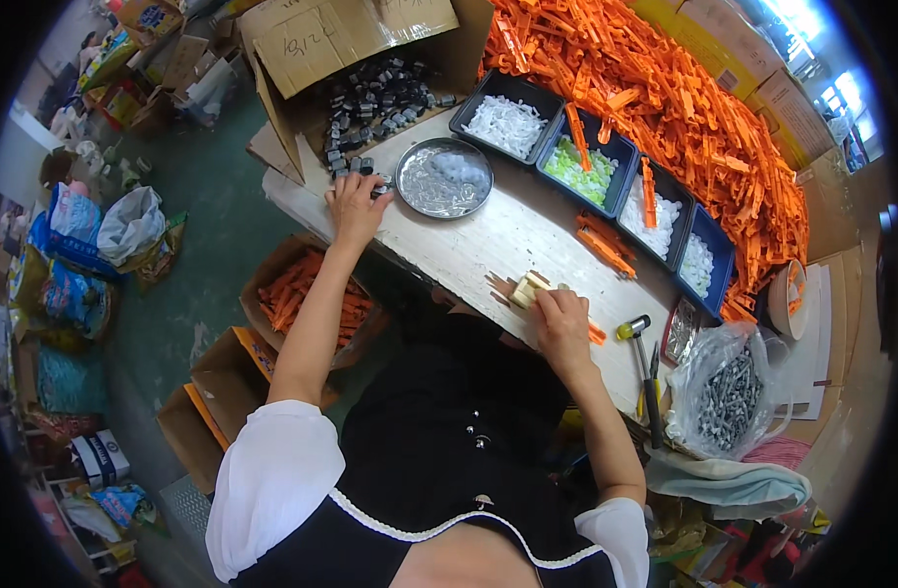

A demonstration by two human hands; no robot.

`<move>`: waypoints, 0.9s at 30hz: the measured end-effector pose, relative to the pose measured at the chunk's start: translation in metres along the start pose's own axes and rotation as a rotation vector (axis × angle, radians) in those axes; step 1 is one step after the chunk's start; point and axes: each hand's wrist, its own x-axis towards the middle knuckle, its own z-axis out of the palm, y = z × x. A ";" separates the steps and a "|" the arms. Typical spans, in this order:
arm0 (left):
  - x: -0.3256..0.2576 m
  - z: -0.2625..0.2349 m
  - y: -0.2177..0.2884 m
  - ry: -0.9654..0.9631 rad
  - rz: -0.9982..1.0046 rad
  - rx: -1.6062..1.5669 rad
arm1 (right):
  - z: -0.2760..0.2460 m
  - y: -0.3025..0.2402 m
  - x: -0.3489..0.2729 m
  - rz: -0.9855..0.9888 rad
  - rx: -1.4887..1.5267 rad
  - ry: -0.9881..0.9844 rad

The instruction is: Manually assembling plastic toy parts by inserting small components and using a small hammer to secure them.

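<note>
My left hand [356, 210] reaches to the table's far left edge, thumb and fingertips closed around a small dark grey part [381, 187]. It is beside the spill of similar dark parts [378, 106] from a tipped cardboard box. Right of it stands a round metal dish [419, 189] with small clear pieces. My right hand [563, 329] is closed on a cream-coloured block [529, 288] near the table's front edge. From beneath that hand an orange plastic piece [597, 334] sticks out; its other end is hidden.
Black and blue trays [615, 147] of white and green bits line the table under a big heap of orange parts [655, 88]. A hammer [642, 338] and a plastic bag of metal screws [731, 392] lie to the right. Cardboard boxes [223, 367] stand below left.
</note>
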 end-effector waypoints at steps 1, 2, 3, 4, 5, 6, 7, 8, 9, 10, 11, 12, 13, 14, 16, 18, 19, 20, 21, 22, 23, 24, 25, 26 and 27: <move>-0.001 -0.001 0.000 -0.003 -0.001 0.002 | 0.001 -0.001 0.000 0.001 0.003 -0.002; -0.002 -0.001 0.000 -0.018 -0.006 -0.031 | 0.001 -0.003 0.001 -0.005 0.025 -0.006; -0.002 -0.002 0.000 -0.031 -0.011 -0.065 | 0.001 -0.003 0.001 -0.012 0.045 -0.010; -0.002 -0.005 0.000 -0.033 -0.012 -0.064 | 0.001 -0.003 0.002 -0.011 0.046 -0.012; -0.001 -0.008 0.000 -0.078 -0.024 -0.081 | -0.001 0.000 0.002 -0.019 0.137 0.005; 0.000 -0.010 -0.001 -0.120 -0.037 -0.096 | -0.003 0.003 0.003 -0.031 0.230 0.024; 0.000 -0.009 -0.003 -0.122 -0.038 -0.094 | -0.006 0.005 0.002 -0.030 0.232 0.023; -0.002 -0.007 -0.006 -0.148 -0.068 -0.119 | -0.011 0.007 0.001 -0.007 0.273 0.051; -0.003 -0.006 -0.006 -0.178 -0.095 -0.145 | -0.017 0.009 0.000 0.021 0.313 0.079; -0.003 -0.005 -0.007 -0.187 -0.092 -0.146 | -0.025 0.011 -0.001 0.036 0.264 0.064; -0.002 -0.005 -0.007 -0.137 -0.036 -0.120 | -0.024 0.011 -0.002 0.046 0.265 0.062; -0.003 -0.004 -0.004 -0.094 0.025 -0.102 | -0.025 0.013 -0.006 0.038 0.162 0.036; -0.004 -0.002 -0.003 -0.113 0.033 -0.111 | -0.026 0.015 -0.009 0.032 0.059 0.008; -0.005 -0.002 -0.005 -0.059 0.113 -0.072 | -0.023 0.014 -0.012 0.025 0.010 -0.045; -0.006 -0.004 -0.003 0.015 0.222 -0.023 | -0.016 0.008 -0.016 0.008 -0.048 -0.051; -0.006 -0.002 -0.002 0.006 0.258 0.020 | -0.009 0.008 -0.020 -0.013 -0.104 -0.092; -0.005 -0.001 -0.003 0.016 0.283 0.076 | -0.008 0.009 -0.022 0.006 -0.106 -0.091; -0.005 0.002 -0.005 0.021 0.317 0.086 | -0.008 0.008 -0.023 -0.010 -0.158 -0.105; -0.005 0.003 -0.004 0.013 0.329 0.081 | -0.007 0.008 -0.024 -0.027 -0.208 -0.118; -0.006 0.003 -0.003 0.017 0.321 0.139 | -0.007 0.009 -0.024 -0.012 -0.208 -0.115; -0.006 0.003 -0.002 0.024 0.313 0.199 | -0.007 0.010 -0.024 -0.022 -0.216 -0.135; -0.007 0.003 0.001 0.020 0.327 0.194 | -0.007 0.012 -0.024 -0.032 -0.226 -0.155; -0.009 0.002 0.003 0.031 0.306 0.245 | -0.009 0.013 -0.023 -0.019 -0.226 -0.149; -0.010 0.002 0.004 0.043 0.285 0.296 | -0.011 0.014 -0.023 -0.040 -0.250 -0.173; -0.010 0.002 0.004 0.042 0.296 0.294 | -0.012 0.014 -0.023 -0.065 -0.274 -0.199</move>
